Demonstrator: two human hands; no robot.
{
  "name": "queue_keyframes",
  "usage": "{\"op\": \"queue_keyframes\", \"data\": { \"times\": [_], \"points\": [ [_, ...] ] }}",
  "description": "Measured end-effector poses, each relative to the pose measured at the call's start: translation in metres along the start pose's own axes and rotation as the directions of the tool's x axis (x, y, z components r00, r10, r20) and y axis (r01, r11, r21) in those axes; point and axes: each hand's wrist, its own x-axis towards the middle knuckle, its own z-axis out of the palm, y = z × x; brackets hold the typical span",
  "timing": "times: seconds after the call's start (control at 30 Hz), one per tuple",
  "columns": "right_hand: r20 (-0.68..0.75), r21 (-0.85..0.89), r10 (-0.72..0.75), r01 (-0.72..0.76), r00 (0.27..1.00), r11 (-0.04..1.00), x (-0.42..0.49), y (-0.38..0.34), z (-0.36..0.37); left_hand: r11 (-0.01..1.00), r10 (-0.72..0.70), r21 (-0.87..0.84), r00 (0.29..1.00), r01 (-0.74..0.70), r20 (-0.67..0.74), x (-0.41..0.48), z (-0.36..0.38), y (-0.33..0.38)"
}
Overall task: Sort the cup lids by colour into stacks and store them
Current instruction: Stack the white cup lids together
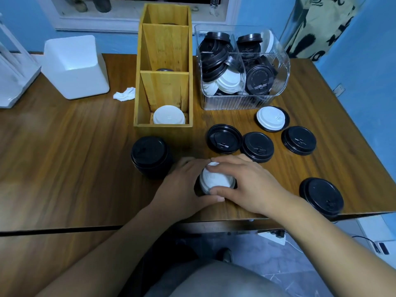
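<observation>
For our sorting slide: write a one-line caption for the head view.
Left hand and right hand hold white lids on the table; black lids beside, wooden rack behind.

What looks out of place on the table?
A crumpled tissue lies left of the wooden organizer. One white lid sits on a black lid before the clear bin, colours mixed. Left hand and right hand grip the white stack.

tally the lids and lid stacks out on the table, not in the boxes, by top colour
black-topped lids: 5
white-topped lids: 2, one gripped between the left hand and right hand
total: 7
</observation>
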Motion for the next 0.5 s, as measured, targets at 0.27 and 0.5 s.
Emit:
{"op": "queue_keyframes", "data": {
  "times": [0.27, 0.5],
  "points": [
    [-0.317, 0.211, 0.127, -0.061, 0.940, 0.976, 0.013, 0.032, -0.033, 0.999, -0.005, 0.046, 1.000, 0.005, -0.004, 0.000, -0.001, 0.000],
    [-0.291, -0.127, 0.509, -0.560, 0.810, 0.818, 0.054, 0.109, -0.073, 0.997, -0.024, 0.068, 1.000, 0.024, 0.002, -0.001, -0.002, 0.003]
  ]
}}
